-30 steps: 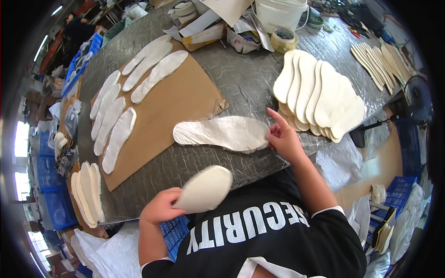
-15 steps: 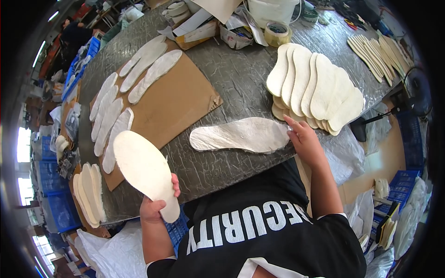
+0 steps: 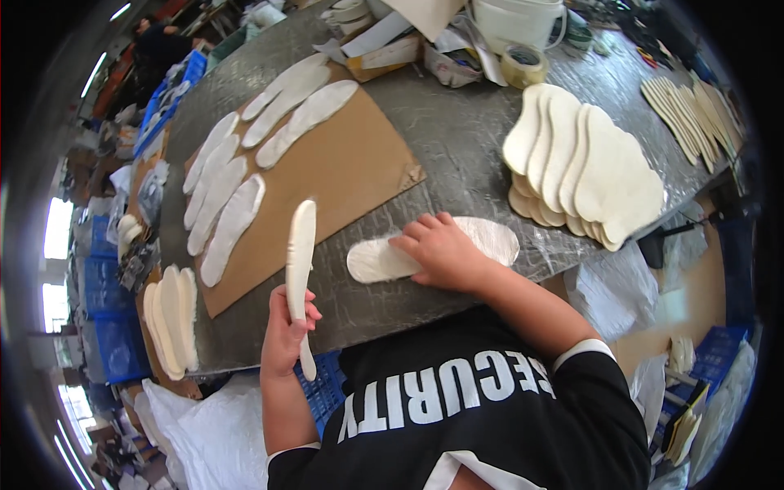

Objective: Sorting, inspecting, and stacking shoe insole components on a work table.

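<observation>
My left hand (image 3: 291, 331) is closed around the lower part of a cream insole (image 3: 300, 257), held upright above the table's near edge and turned edge-on. In front of me a pale greyish insole (image 3: 490, 238) lies flat on the table. My right hand (image 3: 441, 255) rests across its middle, fingers spread and lying on the surface, partly hiding it. To the right is a fanned stack of cream insoles (image 3: 600, 167). On the left, several greyish insoles (image 3: 233, 229) lie in two groups over a brown cardboard sheet (image 3: 343, 155).
A small cream insole pile (image 3: 170, 318) stands at the table's left corner. At the back are a tape roll (image 3: 523, 65), a white bucket (image 3: 518, 24) and a cardboard box (image 3: 382, 57). More insoles (image 3: 682, 122) lie far right. Blue crates (image 3: 110, 318) stand beyond the left edge.
My left hand has turned its insole from face-up to edge-on. My right hand has moved left from the flat insole's right end onto its middle. The whole view has shifted slightly.
</observation>
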Demonstrator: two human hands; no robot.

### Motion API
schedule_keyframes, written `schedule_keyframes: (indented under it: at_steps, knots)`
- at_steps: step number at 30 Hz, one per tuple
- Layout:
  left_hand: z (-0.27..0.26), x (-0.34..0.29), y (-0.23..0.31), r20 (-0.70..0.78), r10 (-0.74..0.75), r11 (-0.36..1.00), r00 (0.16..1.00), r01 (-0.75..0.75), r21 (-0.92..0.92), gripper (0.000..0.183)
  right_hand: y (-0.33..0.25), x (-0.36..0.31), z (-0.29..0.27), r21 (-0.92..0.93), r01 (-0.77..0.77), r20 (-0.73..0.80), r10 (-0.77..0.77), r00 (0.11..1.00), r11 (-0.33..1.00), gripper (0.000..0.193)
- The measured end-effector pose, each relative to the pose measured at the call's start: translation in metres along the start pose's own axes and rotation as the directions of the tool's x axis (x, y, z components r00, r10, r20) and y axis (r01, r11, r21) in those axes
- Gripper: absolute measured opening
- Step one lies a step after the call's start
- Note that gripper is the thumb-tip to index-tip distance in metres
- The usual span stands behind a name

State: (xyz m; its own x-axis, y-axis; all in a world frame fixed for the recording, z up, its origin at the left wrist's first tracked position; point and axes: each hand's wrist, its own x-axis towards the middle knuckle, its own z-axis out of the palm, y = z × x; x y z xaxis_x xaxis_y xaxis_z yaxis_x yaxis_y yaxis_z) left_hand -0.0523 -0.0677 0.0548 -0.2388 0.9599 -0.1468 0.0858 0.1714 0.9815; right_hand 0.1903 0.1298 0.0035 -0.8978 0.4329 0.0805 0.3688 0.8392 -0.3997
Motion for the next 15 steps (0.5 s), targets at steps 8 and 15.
schedule_keyframes:
  at_steps: [8,15]
  knots:
    - [0.001,-0.003,-0.002,-0.1,0.256,0.748,0.962,-0.131,0.65,0.086,-0.043,-0.002,0.018,0.112,0.243,-0.186,-0.219,0.958,0.964,0.064]
    - [0.045,0.009,0.029,0.114,0.295,0.586,0.949,-0.274,0.763,0.084,-0.024,-0.042,-0.007,0.984,-0.095,0.015,0.466,0.885,0.149,0.023]
